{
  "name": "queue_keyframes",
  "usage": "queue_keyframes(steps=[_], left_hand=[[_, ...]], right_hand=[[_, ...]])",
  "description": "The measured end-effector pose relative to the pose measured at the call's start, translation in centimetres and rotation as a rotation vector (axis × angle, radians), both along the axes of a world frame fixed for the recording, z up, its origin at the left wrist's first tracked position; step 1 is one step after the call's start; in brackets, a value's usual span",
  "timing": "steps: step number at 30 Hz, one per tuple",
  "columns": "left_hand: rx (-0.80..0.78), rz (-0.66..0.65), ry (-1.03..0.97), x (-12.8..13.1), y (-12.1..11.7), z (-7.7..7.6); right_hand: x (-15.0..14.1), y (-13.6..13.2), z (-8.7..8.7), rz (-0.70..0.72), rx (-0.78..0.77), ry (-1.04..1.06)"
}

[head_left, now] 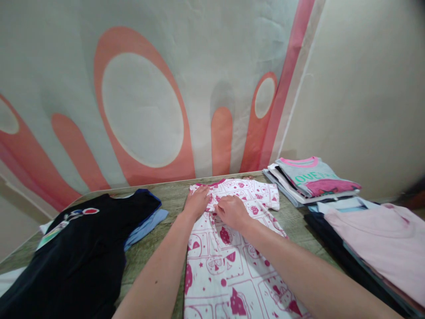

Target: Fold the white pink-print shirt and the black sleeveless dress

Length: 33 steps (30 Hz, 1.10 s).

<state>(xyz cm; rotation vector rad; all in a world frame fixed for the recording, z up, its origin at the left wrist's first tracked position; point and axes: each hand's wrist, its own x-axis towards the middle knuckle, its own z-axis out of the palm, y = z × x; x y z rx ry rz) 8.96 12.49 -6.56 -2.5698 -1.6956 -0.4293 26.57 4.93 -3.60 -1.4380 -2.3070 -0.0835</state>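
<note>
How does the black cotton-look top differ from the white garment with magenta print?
Colour: the black top is mostly plain dark with a small colourful graphic; the printed garment is white, patterned all over.
Contact: both hands rest on the printed garment; neither touches the black top.
Shared: both lie with necklines toward the wall.

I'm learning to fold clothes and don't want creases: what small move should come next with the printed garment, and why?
Probably fold the outspread sleeve inward with the right hand: it sticks out to the right, while no sleeve shows beyond the left edge, where the left hand rests.
</note>
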Motion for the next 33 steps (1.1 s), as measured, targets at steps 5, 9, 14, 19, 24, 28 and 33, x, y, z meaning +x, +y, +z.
queue_keyframes(steps=[5, 9, 14, 19, 24, 28, 33], left_hand=[[0.130, -0.040, -0.133, -0.1, 0.1, 1.2], [0.034, -0.090, -0.154, 0.0, 0.0, 1.1], [-0.126, -0.089, -0.011, 0.1, -0.1, -0.1], [-0.147, -0.086, 0.012, 0.0, -0.2, 0.0], [-0.152, -0.067, 0.013, 0.0, -0.2, 0.1], [-0.150, -0.072, 0.013, -0.2, -0.1, -0.4], [-0.077, -0.088, -0.061, -0.2, -0.2, -0.2]], right_hand=[[0.0, 0.0, -0.5, 0.083, 0.054, 0.022], [0.0, 0.1, -0.7, 0.098, 0.052, 0.027], [0.2, 0.3, -0.8, 0.077, 0.050, 0.043], [0.6, 0.5, -0.9, -0.032, 0.033, 0.079], [1.2, 0.9, -1.0, -0.169, -0.022, 0.121], [1.3, 1.0, -1.2, -0.175, -0.067, 0.108], [1.1, 1.2, -1.7, -0.166, -0.092, 0.051]])
